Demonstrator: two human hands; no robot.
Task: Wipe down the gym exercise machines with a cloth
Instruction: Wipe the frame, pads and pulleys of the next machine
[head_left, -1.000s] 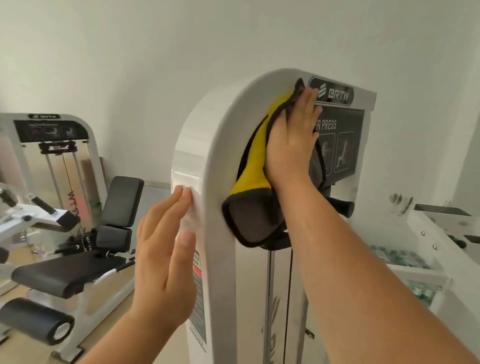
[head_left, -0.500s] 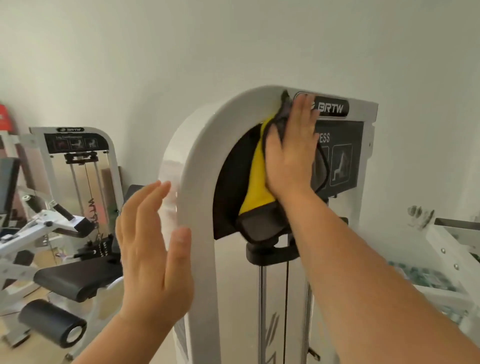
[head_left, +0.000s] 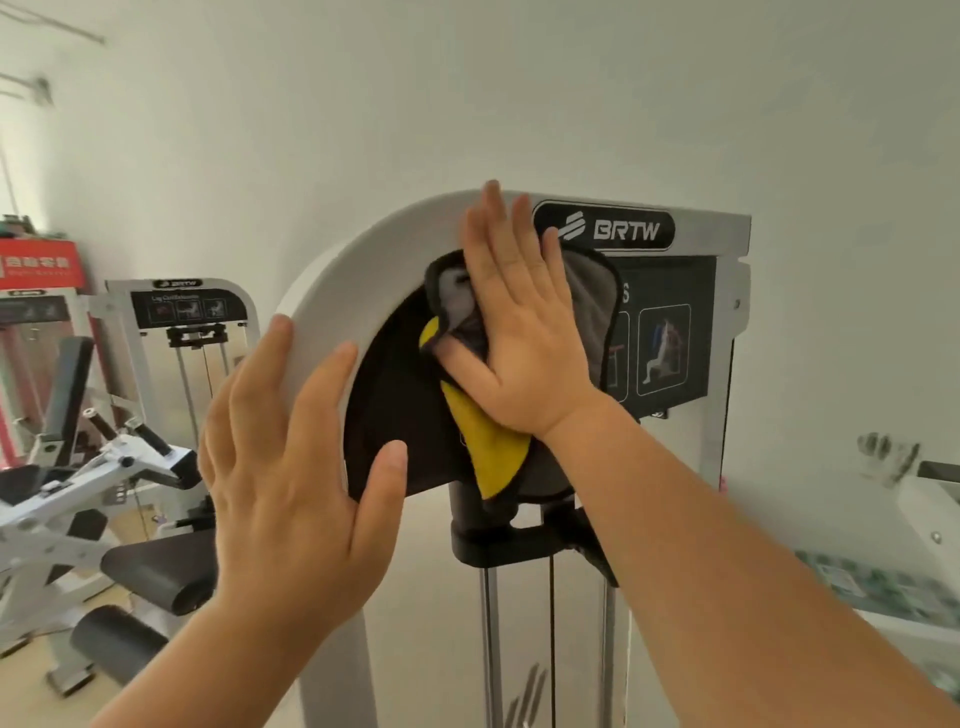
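Right hand (head_left: 519, 332): flat, pressing cloth (head_left: 488, 447) against BRTW machine (head_left: 670, 275).
Left hand (head_left: 291, 467): spread open, touching white arch (head_left: 332, 291).

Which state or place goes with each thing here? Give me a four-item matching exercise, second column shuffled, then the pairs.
Column one:
1. right hand
2. left hand
3. cloth
4. BRTW badge

Column two:
A. open, at the left edge of the white frame
B. black with white letters, at the top of the frame
C. flat, pressing on fabric
D. yellow and grey, pinned under a palm

Pairs: 1-C, 2-A, 3-D, 4-B
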